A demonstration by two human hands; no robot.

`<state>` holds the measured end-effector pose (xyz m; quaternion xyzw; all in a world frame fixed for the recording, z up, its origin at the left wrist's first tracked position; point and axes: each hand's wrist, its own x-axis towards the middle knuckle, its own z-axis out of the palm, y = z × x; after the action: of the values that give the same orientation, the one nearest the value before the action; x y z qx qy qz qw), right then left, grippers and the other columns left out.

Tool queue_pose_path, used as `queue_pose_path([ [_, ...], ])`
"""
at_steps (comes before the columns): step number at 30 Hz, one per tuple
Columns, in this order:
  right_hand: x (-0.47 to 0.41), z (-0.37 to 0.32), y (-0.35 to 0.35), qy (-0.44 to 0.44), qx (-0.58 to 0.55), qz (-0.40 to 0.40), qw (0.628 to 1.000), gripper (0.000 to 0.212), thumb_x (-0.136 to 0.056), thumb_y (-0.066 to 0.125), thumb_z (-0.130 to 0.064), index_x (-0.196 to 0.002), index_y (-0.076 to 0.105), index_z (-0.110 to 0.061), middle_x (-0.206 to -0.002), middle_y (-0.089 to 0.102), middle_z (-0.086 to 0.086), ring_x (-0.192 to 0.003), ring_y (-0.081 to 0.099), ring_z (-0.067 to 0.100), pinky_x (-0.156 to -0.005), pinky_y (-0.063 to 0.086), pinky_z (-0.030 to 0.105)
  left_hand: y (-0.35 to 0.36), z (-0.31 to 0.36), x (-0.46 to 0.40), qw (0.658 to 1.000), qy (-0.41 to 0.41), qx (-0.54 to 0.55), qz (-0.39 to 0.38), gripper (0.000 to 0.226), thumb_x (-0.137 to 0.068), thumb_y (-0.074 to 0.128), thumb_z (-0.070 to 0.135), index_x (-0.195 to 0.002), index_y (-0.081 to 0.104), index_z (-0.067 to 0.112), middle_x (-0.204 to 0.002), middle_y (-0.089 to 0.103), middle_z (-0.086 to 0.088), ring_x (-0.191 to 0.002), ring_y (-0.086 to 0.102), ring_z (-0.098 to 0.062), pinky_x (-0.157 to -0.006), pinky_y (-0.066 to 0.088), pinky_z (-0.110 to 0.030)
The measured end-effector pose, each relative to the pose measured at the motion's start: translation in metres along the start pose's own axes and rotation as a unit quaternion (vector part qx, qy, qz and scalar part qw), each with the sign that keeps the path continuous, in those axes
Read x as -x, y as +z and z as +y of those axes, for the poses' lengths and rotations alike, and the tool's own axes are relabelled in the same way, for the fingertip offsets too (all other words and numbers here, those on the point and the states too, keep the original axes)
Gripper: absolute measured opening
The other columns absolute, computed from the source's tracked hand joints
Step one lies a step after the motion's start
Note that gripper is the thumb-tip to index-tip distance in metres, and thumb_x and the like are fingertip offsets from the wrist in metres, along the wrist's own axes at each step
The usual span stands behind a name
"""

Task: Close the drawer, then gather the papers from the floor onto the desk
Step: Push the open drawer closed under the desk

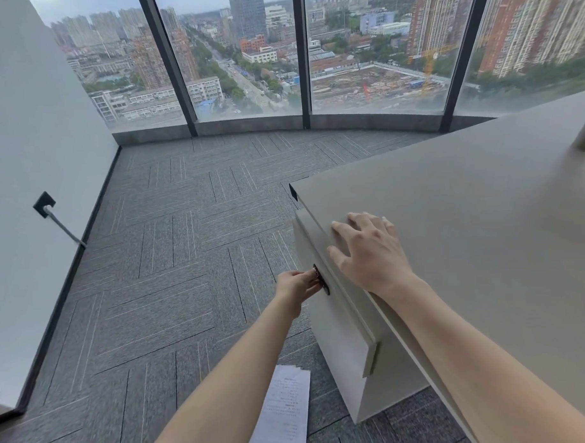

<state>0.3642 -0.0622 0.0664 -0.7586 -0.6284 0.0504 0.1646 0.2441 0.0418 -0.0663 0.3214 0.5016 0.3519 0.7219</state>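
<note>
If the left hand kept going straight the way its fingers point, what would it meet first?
The left hand points at the drawer front, fingertips already at its dark round handle. It would press that handle first; whether they touch yet is unclear.

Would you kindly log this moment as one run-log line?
left hand at drawer lock | right hand flat on desk | papers on floor

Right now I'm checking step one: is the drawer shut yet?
Nearly shut. The drawer front still stands slightly proud of the desk edge; left hand at its handle.
</note>
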Motion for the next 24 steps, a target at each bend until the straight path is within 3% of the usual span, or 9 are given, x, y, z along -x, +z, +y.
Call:
queue_pose_path([
  [3,0.001,-0.002,0.0,0.004,-0.001,0.006,1.0,0.051,-0.094,0.049,-0.044,-0.141,0.05,-0.025,-0.152,0.043,0.01,-0.147,0.027,0.03,-0.123,0.012,0.05,0.005,-0.001,-0.003,1.0,0.0,-0.003,-0.006,0.012,-0.087,0.065,-0.003,-0.079,0.058,-0.009,-0.078,0.064,-0.021,-0.074,0.066,-0.026,-0.068,0.062,-0.028],
  [8,0.0,-0.008,0.002,0.012,0.011,0.014,1.0,0.044,-0.094,0.048,-0.04,-0.133,0.055,-0.021,-0.147,0.046,0.011,-0.145,0.029,0.033,-0.122,0.015,0.053,0.002,-0.003,-0.009,1.0,-0.002,0.011,-0.029,0.012,-0.085,0.065,-0.005,-0.09,0.062,-0.016,-0.095,0.065,-0.028,-0.082,0.066,-0.031,-0.075,0.061,-0.031],
  [11,-0.002,-0.008,0.003,0.014,0.013,0.016,1.0,0.044,-0.093,0.047,-0.039,-0.133,0.055,-0.021,-0.146,0.047,0.011,-0.145,0.03,0.033,-0.122,0.015,0.053,0.006,-0.003,-0.01,1.0,0.005,0.005,-0.006,0.025,-0.083,0.066,-0.008,-0.103,0.06,-0.022,-0.099,0.063,-0.032,-0.089,0.066,-0.036,-0.071,0.062,-0.031],
  [18,0.0,-0.008,0.002,0.016,0.012,0.018,1.0,0.044,-0.094,0.047,-0.039,-0.133,0.055,-0.021,-0.146,0.047,0.01,-0.145,0.03,0.032,-0.123,0.015,0.052,0.009,0.002,-0.007,0.999,-0.012,-0.037,-0.004,0.031,-0.081,0.066,-0.004,-0.105,0.061,-0.023,-0.097,0.064,-0.029,-0.086,0.068,-0.03,-0.067,0.062,-0.026],
  [24,0.0,-0.008,0.002,0.013,0.01,0.017,1.0,0.044,-0.093,0.049,-0.039,-0.133,0.055,-0.021,-0.147,0.047,0.009,-0.145,0.031,0.031,-0.123,0.015,0.051,0.011,0.006,-0.012,0.997,-0.051,-0.056,-0.003,0.012,-0.081,0.059,0.001,-0.09,0.061,-0.007,-0.077,0.063,-0.016,-0.069,0.068,-0.027,-0.07,0.063,-0.03],
])
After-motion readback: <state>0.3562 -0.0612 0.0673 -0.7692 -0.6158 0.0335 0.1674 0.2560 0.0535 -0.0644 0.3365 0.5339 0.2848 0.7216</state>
